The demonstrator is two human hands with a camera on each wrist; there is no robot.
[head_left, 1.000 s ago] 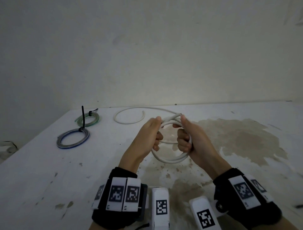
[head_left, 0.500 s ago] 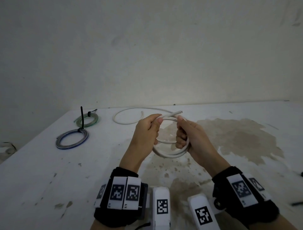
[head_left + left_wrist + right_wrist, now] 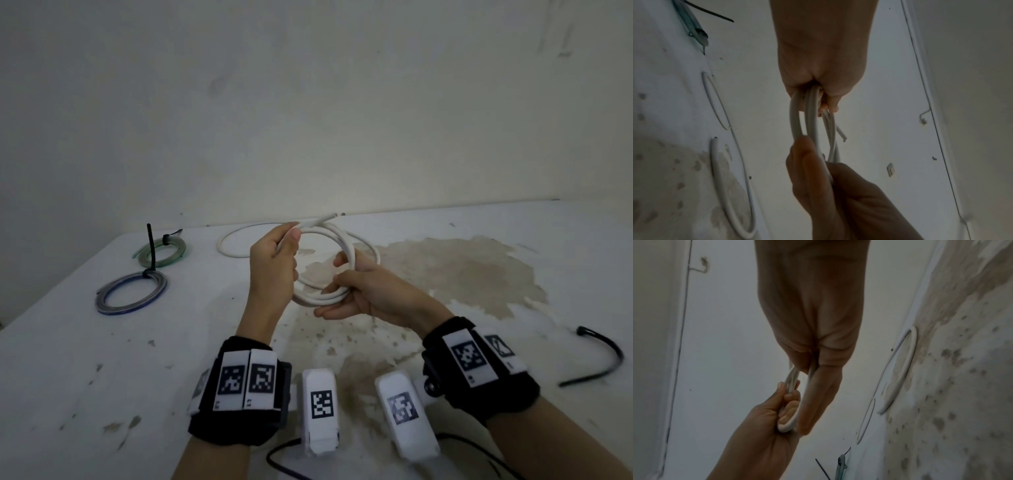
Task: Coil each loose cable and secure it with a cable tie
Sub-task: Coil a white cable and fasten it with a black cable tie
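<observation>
A white cable [image 3: 344, 246] is wound into a few loops and held above the table between both hands. My left hand [image 3: 291, 240] pinches the top left of the coil, where the cut end [image 3: 327, 218] sticks out to the right. The right hand [image 3: 342, 274] curls its fingers round the lower right strands. The cable's tail [image 3: 236, 251] trails back onto the table in a loose arc. In the left wrist view the strands [image 3: 812, 120] run from that hand down to the other. The right wrist view shows the loop [image 3: 790, 424] caught in both grips.
A loose black cable tie [image 3: 604, 359] lies on the table at the right. At the far left lie a green coil [image 3: 161, 248] and a blue-grey coil [image 3: 132, 294], each bound with a black tie. The white table [image 3: 85, 377] bears a brown stain [image 3: 462, 274].
Both hands have lifted the coil and turned it to face me. The right hand slid down to the lower right strands; the left hand stays at the top by the cut end.
</observation>
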